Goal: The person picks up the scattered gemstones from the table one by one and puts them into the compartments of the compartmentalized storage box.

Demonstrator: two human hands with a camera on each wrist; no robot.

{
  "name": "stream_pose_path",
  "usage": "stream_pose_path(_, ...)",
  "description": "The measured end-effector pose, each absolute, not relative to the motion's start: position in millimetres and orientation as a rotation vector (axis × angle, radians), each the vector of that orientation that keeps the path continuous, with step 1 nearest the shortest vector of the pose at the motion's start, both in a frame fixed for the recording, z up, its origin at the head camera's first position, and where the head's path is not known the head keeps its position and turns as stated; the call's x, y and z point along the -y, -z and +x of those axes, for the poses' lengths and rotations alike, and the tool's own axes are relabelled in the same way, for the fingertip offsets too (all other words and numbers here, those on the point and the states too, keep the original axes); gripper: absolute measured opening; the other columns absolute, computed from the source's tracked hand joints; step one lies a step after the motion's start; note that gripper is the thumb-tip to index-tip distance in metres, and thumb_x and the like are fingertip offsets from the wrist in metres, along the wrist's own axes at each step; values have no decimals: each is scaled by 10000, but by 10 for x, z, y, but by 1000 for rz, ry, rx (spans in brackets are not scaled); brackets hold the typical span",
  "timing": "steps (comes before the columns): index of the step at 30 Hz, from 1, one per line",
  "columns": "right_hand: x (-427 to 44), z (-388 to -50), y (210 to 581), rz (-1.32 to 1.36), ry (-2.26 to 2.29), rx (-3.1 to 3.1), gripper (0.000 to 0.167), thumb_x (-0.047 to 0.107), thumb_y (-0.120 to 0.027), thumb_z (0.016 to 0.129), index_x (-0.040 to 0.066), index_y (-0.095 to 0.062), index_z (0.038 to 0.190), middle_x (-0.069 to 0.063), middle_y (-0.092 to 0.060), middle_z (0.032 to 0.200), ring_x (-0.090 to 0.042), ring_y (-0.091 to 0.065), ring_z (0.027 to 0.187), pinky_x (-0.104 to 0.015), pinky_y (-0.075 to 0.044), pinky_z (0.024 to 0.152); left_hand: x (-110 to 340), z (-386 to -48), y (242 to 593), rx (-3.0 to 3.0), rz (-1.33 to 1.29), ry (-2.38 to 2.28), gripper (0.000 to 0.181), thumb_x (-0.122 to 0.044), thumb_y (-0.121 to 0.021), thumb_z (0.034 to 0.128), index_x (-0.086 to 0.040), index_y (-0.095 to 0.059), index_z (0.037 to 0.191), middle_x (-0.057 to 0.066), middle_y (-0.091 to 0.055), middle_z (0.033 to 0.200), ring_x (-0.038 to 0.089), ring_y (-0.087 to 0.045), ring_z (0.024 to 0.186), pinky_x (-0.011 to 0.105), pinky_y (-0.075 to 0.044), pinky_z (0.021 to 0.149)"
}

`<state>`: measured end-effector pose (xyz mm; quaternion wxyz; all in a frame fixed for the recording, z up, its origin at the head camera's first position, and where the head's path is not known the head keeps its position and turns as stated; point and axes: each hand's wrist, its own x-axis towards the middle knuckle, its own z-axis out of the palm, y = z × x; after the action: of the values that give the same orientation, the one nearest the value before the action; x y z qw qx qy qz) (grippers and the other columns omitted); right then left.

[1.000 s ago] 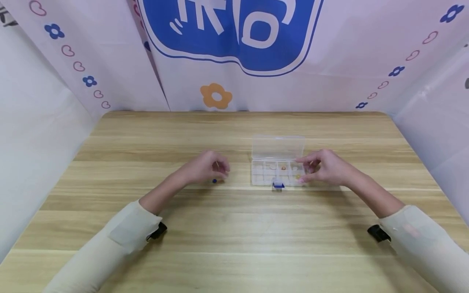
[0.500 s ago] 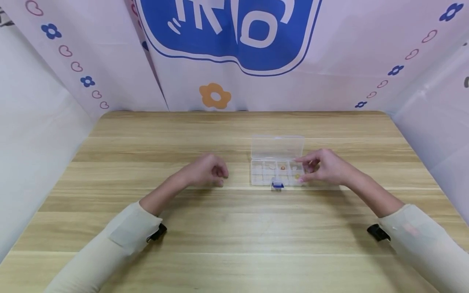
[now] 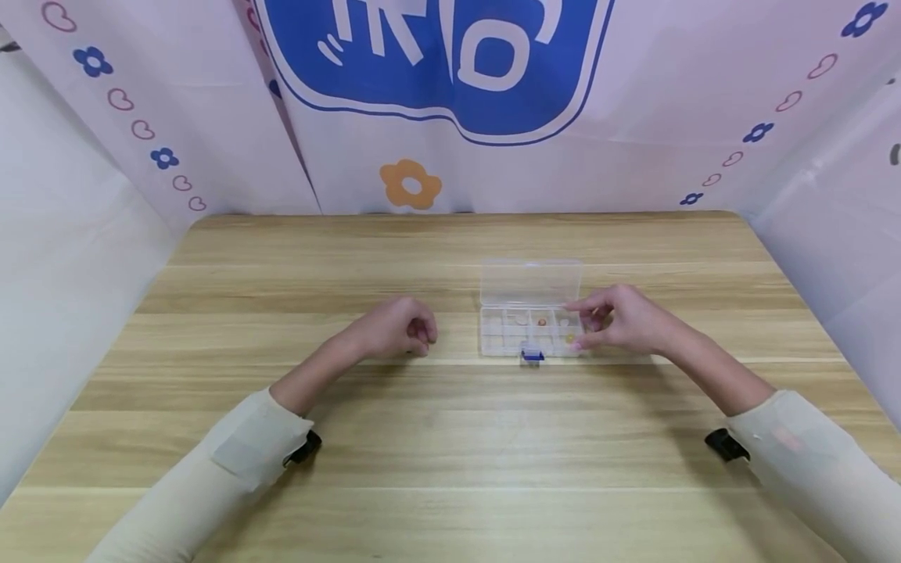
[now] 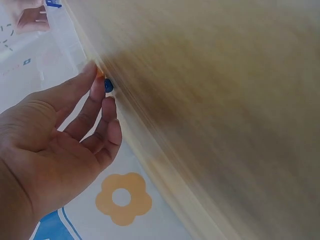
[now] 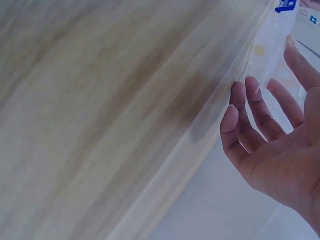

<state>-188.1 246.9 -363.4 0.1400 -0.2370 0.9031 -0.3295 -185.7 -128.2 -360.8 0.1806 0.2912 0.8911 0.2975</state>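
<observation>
A clear plastic compartment box (image 3: 495,341) with a blue latch (image 3: 533,356) lies on the table, its lid (image 3: 531,283) raised at the back. My right hand (image 3: 622,320) grips its right end, thumb in front and index finger at the rear corner. An orange bead (image 3: 542,322) and a yellow piece (image 3: 570,338) sit in separate compartments. Left of the box, my left hand (image 3: 394,328) hovers low over the table. In the left wrist view its thumb and index finger pinch a small orange bead (image 4: 100,73). A dark blue bead (image 4: 108,85) shows right beside those fingertips.
The wooden table (image 3: 450,446) ends at a white backdrop (image 3: 633,176) printed with flowers and hearts. More white sheeting hangs at both sides. Each sleeve has a black device, one on the left (image 3: 303,448) and one on the right (image 3: 727,446).
My left hand has lowered slightly and its fingers have drawn together, so the blue bead is now hidden in the head view. My right hand has kept its hold on the box.
</observation>
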Motion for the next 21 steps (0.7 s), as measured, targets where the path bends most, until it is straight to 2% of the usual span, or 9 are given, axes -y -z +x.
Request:
stream_pose_path(9,-2469,-1875,3626,-676,953,-2608,557,109,-903,801,-66,-683,1282,-22,-654,811,-199,-585,784,-264,-510,677,1286,-1851,3588,-2505,826,-856,89,46,-793,873,-13,-730,892,26,-701,838,132,-638,782,277,-553,744)
stream_pose_path(16,-2480,-1878,3629,-701,960,-2604,560,118,-897,813,-48,-680,1302,-13,-664,836,-193,-620,813,-290,-560,738,1308,-1834,3581,-2505,824,-871,61,41,-769,900,-14,-741,895,33,-716,844,140,-643,789,284,-553,739)
stream_pose_path(21,-2478,-1883,3632,-704,961,-2603,559,124,-897,815,-46,-681,1301,-13,-667,839,-192,-620,814,-289,-556,732,1322,-1832,3583,-2510,843,-864,59,32,-746,924,-22,-743,900,35,-723,862,146,-652,810,297,-558,760)
